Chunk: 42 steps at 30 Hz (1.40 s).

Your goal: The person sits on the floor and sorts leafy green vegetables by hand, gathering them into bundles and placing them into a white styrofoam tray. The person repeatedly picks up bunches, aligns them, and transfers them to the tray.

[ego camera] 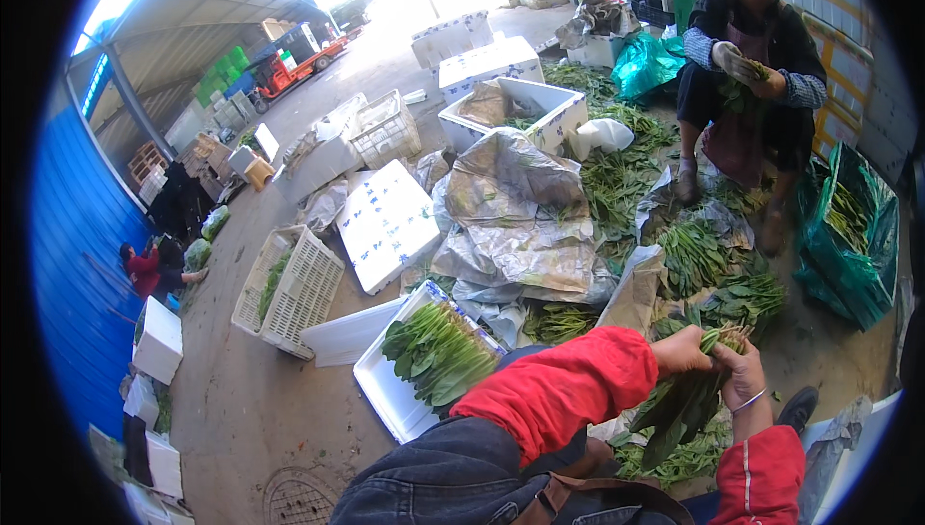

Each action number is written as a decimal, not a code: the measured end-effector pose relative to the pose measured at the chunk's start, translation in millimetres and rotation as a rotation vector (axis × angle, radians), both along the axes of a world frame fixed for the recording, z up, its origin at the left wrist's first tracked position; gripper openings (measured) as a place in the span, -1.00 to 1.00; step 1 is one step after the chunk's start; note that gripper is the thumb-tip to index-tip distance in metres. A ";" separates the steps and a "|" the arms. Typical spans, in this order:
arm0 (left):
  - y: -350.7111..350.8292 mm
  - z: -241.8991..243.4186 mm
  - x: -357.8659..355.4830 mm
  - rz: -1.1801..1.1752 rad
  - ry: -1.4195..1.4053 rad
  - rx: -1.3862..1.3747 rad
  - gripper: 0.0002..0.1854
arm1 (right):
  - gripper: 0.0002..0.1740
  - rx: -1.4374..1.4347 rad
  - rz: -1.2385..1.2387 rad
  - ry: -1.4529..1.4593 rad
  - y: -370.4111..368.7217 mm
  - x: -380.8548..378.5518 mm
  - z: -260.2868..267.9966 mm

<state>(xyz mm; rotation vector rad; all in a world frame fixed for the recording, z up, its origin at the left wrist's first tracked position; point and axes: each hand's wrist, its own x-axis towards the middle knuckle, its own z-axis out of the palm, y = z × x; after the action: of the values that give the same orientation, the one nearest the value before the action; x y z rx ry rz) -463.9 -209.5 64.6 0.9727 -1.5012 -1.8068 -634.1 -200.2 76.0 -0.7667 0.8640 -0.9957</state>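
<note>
My left hand [681,350], in a red sleeve, grips a bunch of leafy greens [683,409] near its cut stems. On the same bunch, my right hand [744,380], with a bracelet at the wrist, closes around the stem end. The dark leaves hang down below both hands. Just beyond them, more greens [694,258] lie in piles on sheeting on the ground. To my left, a white foam box [386,398] holds greens [441,351] packed in rows, stems towards one side. Loose leaves [676,456] are scattered under the bunch.
A seated person [755,70] opposite me handles greens. A green plastic bag [842,265] with greens stands right. Crumpled sheeting [517,207], a foam lid [389,225], an open foam box [560,120] and a plastic crate [307,301] lie ahead and left. A red cargo vehicle [300,66] stands far back.
</note>
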 end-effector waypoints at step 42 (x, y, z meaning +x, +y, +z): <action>224.0 -33.5 349.3 0.617 -1.075 -0.050 -0.53 | -0.75 -0.010 0.207 0.502 -20.5 -30.0 -67.7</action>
<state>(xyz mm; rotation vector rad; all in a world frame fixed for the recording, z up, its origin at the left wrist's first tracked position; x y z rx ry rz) -114.6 14.5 31.1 2.2717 -1.4789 -0.7705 -664.0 -220.8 8.3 -1.1159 1.1805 -0.6292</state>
